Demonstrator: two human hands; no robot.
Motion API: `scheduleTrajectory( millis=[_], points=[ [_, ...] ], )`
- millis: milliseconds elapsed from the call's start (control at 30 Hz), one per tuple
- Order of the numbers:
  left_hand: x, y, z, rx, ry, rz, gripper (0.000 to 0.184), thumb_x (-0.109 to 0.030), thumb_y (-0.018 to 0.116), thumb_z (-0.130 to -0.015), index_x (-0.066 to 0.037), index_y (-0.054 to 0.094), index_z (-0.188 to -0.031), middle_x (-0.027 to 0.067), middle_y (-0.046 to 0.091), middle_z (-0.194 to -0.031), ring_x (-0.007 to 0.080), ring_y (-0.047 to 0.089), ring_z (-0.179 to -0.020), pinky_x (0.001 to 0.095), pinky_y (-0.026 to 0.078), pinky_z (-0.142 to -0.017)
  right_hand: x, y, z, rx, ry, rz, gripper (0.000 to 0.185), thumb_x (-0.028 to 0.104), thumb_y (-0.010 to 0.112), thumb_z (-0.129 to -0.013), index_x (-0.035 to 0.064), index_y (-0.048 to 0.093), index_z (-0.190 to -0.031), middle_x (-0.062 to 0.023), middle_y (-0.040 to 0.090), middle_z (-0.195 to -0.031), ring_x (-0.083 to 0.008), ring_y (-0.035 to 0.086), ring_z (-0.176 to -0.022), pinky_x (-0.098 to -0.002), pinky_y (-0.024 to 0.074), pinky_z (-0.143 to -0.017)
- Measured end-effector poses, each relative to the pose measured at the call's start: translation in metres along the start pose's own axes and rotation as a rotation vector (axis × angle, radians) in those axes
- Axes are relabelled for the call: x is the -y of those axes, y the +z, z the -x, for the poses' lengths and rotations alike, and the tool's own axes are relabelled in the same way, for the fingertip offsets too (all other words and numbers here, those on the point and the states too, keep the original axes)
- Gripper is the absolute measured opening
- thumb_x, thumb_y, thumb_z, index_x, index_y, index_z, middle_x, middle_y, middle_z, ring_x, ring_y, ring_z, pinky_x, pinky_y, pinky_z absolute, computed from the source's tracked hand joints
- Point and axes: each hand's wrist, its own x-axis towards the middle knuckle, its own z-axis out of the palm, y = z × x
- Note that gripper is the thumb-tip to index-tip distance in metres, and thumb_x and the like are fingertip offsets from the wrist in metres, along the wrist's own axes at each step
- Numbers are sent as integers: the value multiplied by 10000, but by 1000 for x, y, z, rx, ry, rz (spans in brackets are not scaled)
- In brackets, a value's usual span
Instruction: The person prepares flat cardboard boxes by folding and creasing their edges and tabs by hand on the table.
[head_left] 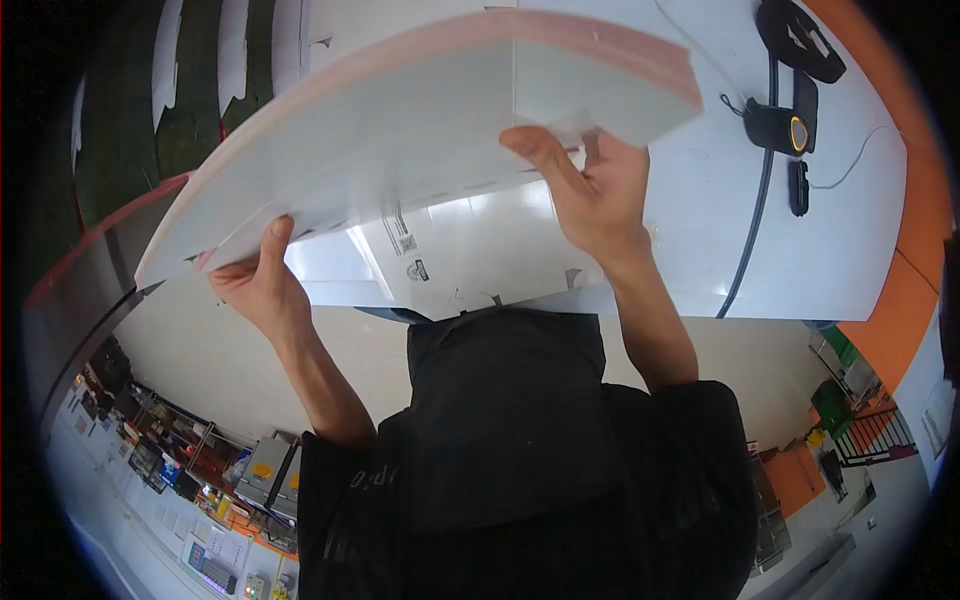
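Observation:
A large whitish, bendy sheet or flat stack of sheets (400, 120) with a pinkish band along its far edge is raised in both my hands and bows upward over the table. My left hand (265, 290) grips its near left corner, thumb on top and fingers mostly underneath. Farther right, my right hand (605, 200) pinches the near edge, its thumb lying across the top face and its other fingers partly hidden. Beneath it lies a white printed piece (450, 245) with a QR code and a round logo, partly covered by the raised sheet.
The white table (700, 220) holds a black device with a lit ring (778, 130), a coiled black strap (800, 40), a small black item (798, 188) and a dark cable (755, 230). White strips (232, 50) lie on a dark green surface at upper left. Shelves with equipment stand behind me.

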Motion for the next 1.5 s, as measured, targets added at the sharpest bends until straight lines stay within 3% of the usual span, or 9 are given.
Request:
scheduleTrajectory(
  millis=[267,367,567,900,1000,1100,1167,1267,1500],
  points=[
    [18,-29,-8,384,160,195,218,-62,784,-844,-33,604,-963,124,693,-888,274,680,-830,364,558,-774,-13,-28,6,312,-198,-309,210,22,800,-815,3,659,-969,-114,723,-957,-188,703,-860,-319,547,-776],
    [17,-28,-2,503,222,393,330,-368,669,-943,-52,574,-920,138,665,-846,288,645,-781,422,489,-776,8,-38,14,550,28,-333,273,108,869,-735,26,693,-927,-89,721,-899,-193,696,-843,-318,534,-756],
    [23,-36,-4,779,373,410,253,-318,612,-981,-72,560,-1010,137,674,-896,258,660,-823,389,437,-733,11,-5,30,1278,46,-491,287,149,866,-728,22,703,-928,-61,741,-849,-186,715,-813,-334,516,-687],
    [9,-24,27,881,213,482,346,-381,736,-906,-94,571,-1010,124,692,-917,212,674,-846,349,429,-717,5,51,49,1796,112,-759,243,201,853,-759,21,715,-847,-55,694,-773,-198,672,-715,-352,461,-587],
    [12,-48,27,820,190,498,378,-368,771,-871,-75,566,-992,134,681,-885,223,670,-811,352,435,-698,19,37,41,1742,126,-651,251,192,858,-754,7,704,-826,-80,705,-799,-217,685,-744,-322,483,-614],
    [22,-73,48,359,119,435,362,-274,806,-838,-54,550,-968,127,658,-829,224,656,-761,342,444,-671,22,-6,41,1080,18,-492,210,137,863,-756,13,719,-844,-110,723,-843,-251,703,-798,-319,532,-693],
    [4,-84,66,84,35,-46,311,-52,802,-795,-17,584,-1013,100,677,-857,190,664,-759,306,501,-689,11,-20,55,381,205,-213,428,169,925,-687,17,708,-1023,-53,735,-937,-162,706,-920,-305,557,-745],
    [-26,-30,81,-82,-118,10,435,62,835,-701,29,666,-1101,96,721,-984,164,692,-852,294,552,-813,-5,1,49,-28,208,-319,716,207,950,-669,19,600,-1265,-135,652,-1261,-213,628,-1159,-318,564,-818],
    [-54,-13,84,-65,-118,-53,254,20,856,-716,23,725,-934,71,702,-915,151,671,-845,279,520,-812,23,-1,43,240,-165,306,897,373,926,-692,14,495,-1392,-239,337,-1558,-353,443,-1383,-428,439,-1082]
  ],
)
